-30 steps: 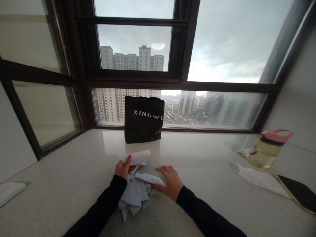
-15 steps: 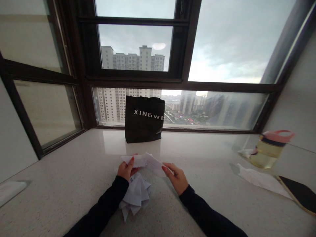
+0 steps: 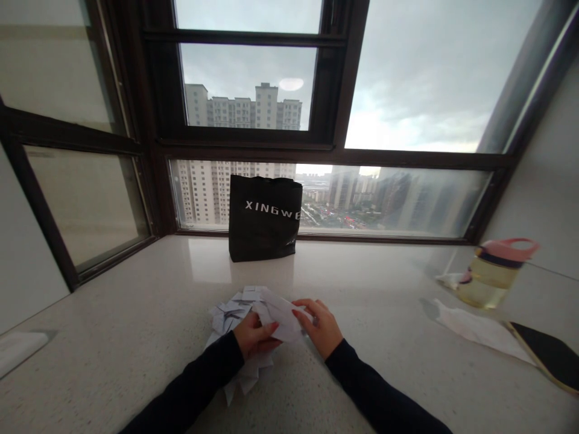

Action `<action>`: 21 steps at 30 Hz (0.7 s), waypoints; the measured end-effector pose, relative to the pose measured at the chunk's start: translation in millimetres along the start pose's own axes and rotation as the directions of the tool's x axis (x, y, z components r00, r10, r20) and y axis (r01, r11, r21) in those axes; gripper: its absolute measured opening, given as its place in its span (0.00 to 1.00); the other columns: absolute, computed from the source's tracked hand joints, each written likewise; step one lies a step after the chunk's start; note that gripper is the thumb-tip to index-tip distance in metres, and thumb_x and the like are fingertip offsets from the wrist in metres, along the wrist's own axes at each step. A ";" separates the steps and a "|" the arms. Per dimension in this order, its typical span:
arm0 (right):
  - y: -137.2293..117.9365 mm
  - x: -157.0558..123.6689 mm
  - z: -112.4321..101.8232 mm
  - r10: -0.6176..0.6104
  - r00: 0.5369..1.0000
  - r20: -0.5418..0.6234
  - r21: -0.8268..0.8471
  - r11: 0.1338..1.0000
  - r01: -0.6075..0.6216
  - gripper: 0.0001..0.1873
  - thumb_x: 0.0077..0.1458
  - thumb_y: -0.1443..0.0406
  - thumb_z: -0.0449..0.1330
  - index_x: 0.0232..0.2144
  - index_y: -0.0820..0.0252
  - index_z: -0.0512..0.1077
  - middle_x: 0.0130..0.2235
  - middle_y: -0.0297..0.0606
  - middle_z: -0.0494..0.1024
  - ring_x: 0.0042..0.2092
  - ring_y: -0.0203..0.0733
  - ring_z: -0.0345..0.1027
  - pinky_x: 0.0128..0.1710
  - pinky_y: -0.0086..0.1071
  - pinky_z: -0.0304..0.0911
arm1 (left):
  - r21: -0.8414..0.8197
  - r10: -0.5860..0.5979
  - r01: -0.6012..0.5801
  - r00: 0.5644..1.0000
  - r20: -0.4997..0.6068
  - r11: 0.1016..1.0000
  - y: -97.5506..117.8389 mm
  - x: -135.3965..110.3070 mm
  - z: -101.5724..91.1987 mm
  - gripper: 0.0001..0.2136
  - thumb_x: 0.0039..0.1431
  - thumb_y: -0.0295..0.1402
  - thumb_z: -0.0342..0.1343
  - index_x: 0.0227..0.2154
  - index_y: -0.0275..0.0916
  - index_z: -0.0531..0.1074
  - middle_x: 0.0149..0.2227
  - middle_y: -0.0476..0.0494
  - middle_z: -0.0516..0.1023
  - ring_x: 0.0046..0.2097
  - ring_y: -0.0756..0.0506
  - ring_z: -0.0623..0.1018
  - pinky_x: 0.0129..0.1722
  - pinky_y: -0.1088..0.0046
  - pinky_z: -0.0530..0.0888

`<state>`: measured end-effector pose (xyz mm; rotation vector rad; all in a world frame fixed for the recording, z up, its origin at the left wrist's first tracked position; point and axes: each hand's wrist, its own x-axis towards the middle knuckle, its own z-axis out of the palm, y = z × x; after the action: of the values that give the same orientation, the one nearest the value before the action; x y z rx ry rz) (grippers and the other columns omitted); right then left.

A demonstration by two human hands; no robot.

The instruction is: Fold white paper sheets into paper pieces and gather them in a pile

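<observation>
Between both hands is a sheet of folded white paper, held just above the counter. My left hand pinches its left side between thumb and fingers. At the right edge of the same paper, my right hand is closed with thumb against fingertips. A cluster of folded white paper pieces with pointed corners lies behind and left of my left hand, and more of its points show below that wrist. Whether the held paper is joined to the cluster I cannot tell.
A black bag with white lettering stands by the window. On the right are a bottle with a pink lid, a white tissue and a dark flat device. A white object lies at the left edge.
My left hand has moved right and toward me, nearer my right hand. The cluster of folded paper now shows farther left and back. My right hand has barely shifted.
</observation>
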<state>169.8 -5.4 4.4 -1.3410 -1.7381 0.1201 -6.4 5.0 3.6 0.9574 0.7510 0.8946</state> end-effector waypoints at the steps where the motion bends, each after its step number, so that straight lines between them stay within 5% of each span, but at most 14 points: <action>1: 0.8 0.1 0.2 0.000 1.000 0.004 0.008 1.000 0.000 0.12 0.49 0.59 0.52 0.32 0.57 0.71 0.24 0.35 0.68 0.29 0.40 0.62 0.31 0.33 0.58 | -0.016 -0.022 0.023 0.999 0.029 1.000 1.3 -0.6 -0.6 0.21 0.32 0.33 0.65 0.34 0.36 0.68 0.35 0.40 0.75 0.35 0.42 0.76 0.32 0.72 0.72; 8: 0.2 -0.8 0.0 -0.094 0.991 0.093 0.182 0.980 0.076 0.12 0.51 0.58 0.51 0.32 0.56 0.71 0.28 0.36 0.72 0.32 0.40 0.63 0.32 0.31 0.58 | 0.064 0.007 -0.013 0.995 0.098 0.998 1.4 0.2 -5.0 0.23 0.31 0.35 0.65 0.35 0.36 0.69 0.33 0.43 0.76 0.33 0.45 0.75 0.33 0.75 0.70; 21: -6.5 0.2 -5.9 -0.163 0.970 0.179 0.042 0.987 0.158 0.10 0.52 0.60 0.50 0.32 0.54 0.71 0.27 0.35 0.72 0.32 0.40 0.61 0.33 0.34 0.55 | 0.118 0.087 -0.103 0.987 0.134 0.988 1.0 0.7 -3.6 0.22 0.33 0.36 0.64 0.36 0.40 0.68 0.27 0.49 0.74 0.29 0.49 0.74 0.29 0.76 0.69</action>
<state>169.1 -10.4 11.7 -1.1942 -1.9845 0.1797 -9.5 7.2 3.0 1.1582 0.6610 0.8677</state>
